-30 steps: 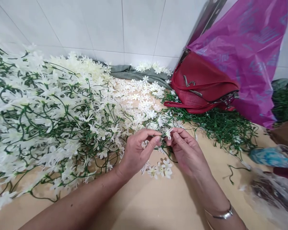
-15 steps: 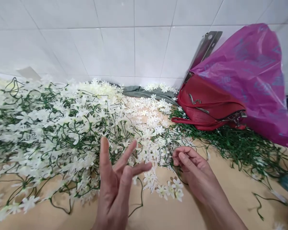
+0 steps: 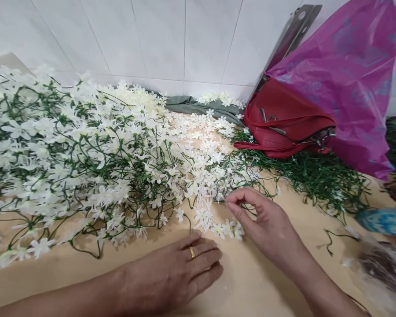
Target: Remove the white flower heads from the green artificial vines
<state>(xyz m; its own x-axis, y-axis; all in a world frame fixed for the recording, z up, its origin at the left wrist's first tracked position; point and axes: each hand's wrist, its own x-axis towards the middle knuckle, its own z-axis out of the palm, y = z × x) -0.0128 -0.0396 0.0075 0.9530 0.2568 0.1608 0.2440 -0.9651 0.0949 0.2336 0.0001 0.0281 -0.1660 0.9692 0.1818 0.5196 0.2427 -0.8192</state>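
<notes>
My left hand [image 3: 176,270] lies palm down on the tan tabletop [image 3: 251,281], fingers stretched out, a gold ring on one of them. Just beyond its fingertips is a small cluster of white blossoms [image 3: 229,229]. My right hand [image 3: 267,220] has thumb and forefinger pinched together above the table; anything between the tips is too small to make out. Close to that pinch are thin white stamens [image 3: 204,204] and a tangle of green stems. To the left, a large heap of white artificial flowers [image 3: 69,163] with green stems spreads over the table.
A red handbag [image 3: 284,119] sits by the tiled wall [image 3: 165,39], partly under a purple plastic bag [image 3: 353,83]. Bare green stems [image 3: 320,176] lie below it. Loose white petals [image 3: 198,134] and grey-green cloth [image 3: 201,107] are at the back. Right: a blue item [image 3: 383,220], clear plastic packaging [image 3: 372,273].
The white flower seen between both hands a second ago is no longer there. My left hand swung away with fingers spread, then came down flat. My right hand stays near the stamens, pinched.
</notes>
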